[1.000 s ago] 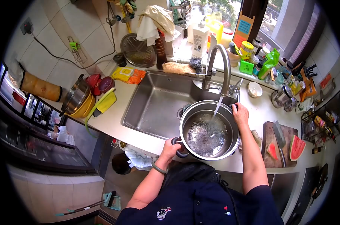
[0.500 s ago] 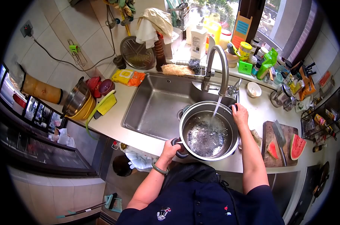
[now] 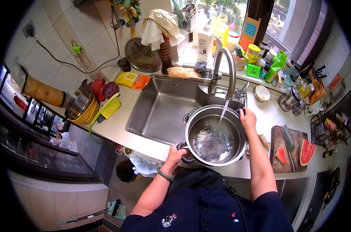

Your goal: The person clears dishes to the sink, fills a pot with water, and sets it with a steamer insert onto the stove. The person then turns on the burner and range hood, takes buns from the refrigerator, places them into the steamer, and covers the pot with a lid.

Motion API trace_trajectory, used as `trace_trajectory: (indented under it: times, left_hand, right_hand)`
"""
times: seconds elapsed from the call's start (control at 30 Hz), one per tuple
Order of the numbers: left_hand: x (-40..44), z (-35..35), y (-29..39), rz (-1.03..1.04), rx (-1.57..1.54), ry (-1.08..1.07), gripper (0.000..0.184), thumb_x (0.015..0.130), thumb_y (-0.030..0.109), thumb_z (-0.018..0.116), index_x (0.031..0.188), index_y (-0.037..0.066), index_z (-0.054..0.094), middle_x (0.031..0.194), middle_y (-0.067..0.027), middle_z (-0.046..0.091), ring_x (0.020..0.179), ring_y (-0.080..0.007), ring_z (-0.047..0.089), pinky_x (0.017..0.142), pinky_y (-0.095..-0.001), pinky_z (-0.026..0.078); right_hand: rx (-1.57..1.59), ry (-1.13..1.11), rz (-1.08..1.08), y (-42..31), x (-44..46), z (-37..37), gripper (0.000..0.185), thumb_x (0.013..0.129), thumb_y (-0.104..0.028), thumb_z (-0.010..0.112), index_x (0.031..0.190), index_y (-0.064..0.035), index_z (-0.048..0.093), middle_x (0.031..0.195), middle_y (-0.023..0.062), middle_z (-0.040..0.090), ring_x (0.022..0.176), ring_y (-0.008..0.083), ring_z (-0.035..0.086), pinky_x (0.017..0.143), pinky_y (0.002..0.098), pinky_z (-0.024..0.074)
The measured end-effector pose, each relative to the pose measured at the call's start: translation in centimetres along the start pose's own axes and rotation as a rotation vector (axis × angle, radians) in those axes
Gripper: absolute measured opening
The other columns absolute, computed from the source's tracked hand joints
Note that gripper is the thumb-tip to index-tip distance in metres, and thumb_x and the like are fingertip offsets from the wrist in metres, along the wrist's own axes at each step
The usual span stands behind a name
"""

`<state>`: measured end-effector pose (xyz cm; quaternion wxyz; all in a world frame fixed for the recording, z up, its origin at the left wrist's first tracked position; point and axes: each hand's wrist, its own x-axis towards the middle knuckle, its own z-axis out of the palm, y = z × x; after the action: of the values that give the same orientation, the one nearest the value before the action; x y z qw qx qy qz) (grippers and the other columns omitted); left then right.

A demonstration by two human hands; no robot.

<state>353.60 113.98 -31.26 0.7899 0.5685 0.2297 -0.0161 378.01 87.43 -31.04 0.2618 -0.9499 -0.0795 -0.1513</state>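
A large metal pot (image 3: pixel 190 145) is held at the right side of the steel sink (image 3: pixel 156 110), partly over its front edge. Water runs from the curved faucet (image 3: pixel 232 71) into the pot, and the water inside is rippled and bubbly. My left hand (image 3: pixel 175 155) is closed around the black handle at the pot's lower left. At the upper right of the pot, my right hand (image 3: pixel 248 119) grips the other handle, which is mostly hidden by the fingers.
A cutting board (image 3: pixel 278 137) with a knife (image 3: pixel 287 143) and watermelon pieces (image 3: pixel 307 151) lies at the right. A small bowl (image 3: pixel 262 93) sits behind it. Left of the sink are a wipes pack (image 3: pixel 127 78), a green cleaver-shaped item (image 3: pixel 111 108) and stacked bowls (image 3: pixel 81 104).
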Motion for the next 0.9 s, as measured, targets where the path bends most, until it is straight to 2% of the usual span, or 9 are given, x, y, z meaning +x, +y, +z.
trace_trajectory:
  times: [0.6, 0.83, 0.9]
  left_hand:
    - [0.22, -0.12, -0.08, -0.019, 0.003, -0.012, 0.023, 0.066, 0.003, 0.056, 0.087, -0.005, 0.062, 0.069, -0.0069, 0.06, 0.061, -0.0143, 0.056, 0.057, -0.0255, 0.045]
    - [0.3, -0.03, 0.18, -0.025, 0.016, -0.006, 0.021, 0.066, 0.003, 0.055, 0.085, -0.005, 0.062, 0.068, -0.0071, 0.06, 0.061, -0.0146, 0.056, 0.057, -0.0257, 0.045]
    - [0.46, -0.17, 0.0, -0.025, 0.018, -0.016, 0.021, 0.066, 0.003, 0.055, 0.085, -0.004, 0.062, 0.068, -0.007, 0.06, 0.061, -0.0147, 0.056, 0.057, -0.0257, 0.044]
  right_hand:
    - [-0.008, -0.039, 0.019, 0.49, 0.1, 0.35, 0.028, 0.082, -0.029, 0.056, 0.095, -0.005, 0.062, 0.09, 0.0195, 0.063, 0.084, 0.0366, 0.06, 0.077, 0.0431, 0.0469]
    - [-0.007, -0.003, 0.011, 0.37, 0.0, 0.26, 0.026, 0.082, -0.028, 0.057, 0.092, -0.0056, 0.063, 0.086, 0.0191, 0.064, 0.081, 0.036, 0.061, 0.074, 0.0427, 0.0472]
    - [-0.005, -0.059, 0.038, 0.23, 0.04, 0.07, 0.028, 0.082, -0.029, 0.056, 0.095, -0.0052, 0.062, 0.09, 0.0194, 0.063, 0.085, 0.0366, 0.06, 0.077, 0.0429, 0.047]
